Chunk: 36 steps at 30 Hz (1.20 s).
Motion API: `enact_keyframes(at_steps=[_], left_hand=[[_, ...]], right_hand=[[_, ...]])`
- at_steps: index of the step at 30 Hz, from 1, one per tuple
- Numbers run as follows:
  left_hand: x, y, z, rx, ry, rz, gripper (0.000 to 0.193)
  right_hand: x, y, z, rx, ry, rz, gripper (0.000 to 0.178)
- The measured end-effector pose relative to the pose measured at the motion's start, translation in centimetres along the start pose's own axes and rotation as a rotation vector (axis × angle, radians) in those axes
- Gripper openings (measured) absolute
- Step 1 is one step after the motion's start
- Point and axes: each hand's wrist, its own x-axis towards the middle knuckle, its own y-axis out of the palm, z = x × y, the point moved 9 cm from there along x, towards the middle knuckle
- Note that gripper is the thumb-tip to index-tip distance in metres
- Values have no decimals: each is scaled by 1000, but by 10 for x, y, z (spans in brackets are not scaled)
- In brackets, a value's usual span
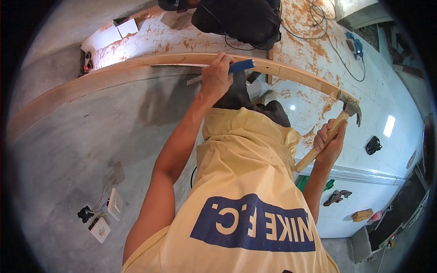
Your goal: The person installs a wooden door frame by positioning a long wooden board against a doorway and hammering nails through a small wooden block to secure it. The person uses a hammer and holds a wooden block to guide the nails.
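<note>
My left hand (216, 75) is closed round a chisel with a blue handle (242, 66). Its pale flat blade (194, 80) sticks out on the left side of the fist, close to the long wooden board (298, 75). Whether the blade touches the wood, I cannot tell. In my right hand (331, 142) is a claw hammer, gripped partway along its wooden handle (309, 159). The metal hammer head (349, 107) is up by the board's right end, overlapping it in view.
A large black fabric shape (241, 22) lies beyond the board. Reddish dust covers the white floor (309, 104). A blue corded power tool (356, 46) sits far right, with a black bag (373, 145) nearer. Loose sockets (100, 230) hang at the grey wall (109, 132) on the left.
</note>
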Motion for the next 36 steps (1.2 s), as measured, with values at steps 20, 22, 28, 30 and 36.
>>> enact_keyframes(at_steps=[20,22,28,30,36], left_hand=[[-2,-36,-123,-667,389,-418,39],[1,-41,-119,-706,371,-451,38],[7,-42,-102,-837,211,-558,39],[6,-42,-96,-840,186,-579,39],[5,-46,-83,-858,179,-622,41]], right_hand=[[-8,0,11,-100,14,-44,48],[-9,2,14,-154,11,-73,47],[-11,14,22,-237,38,-68,46],[-12,22,24,-268,39,-66,46],[-14,34,28,-373,6,-96,47]])
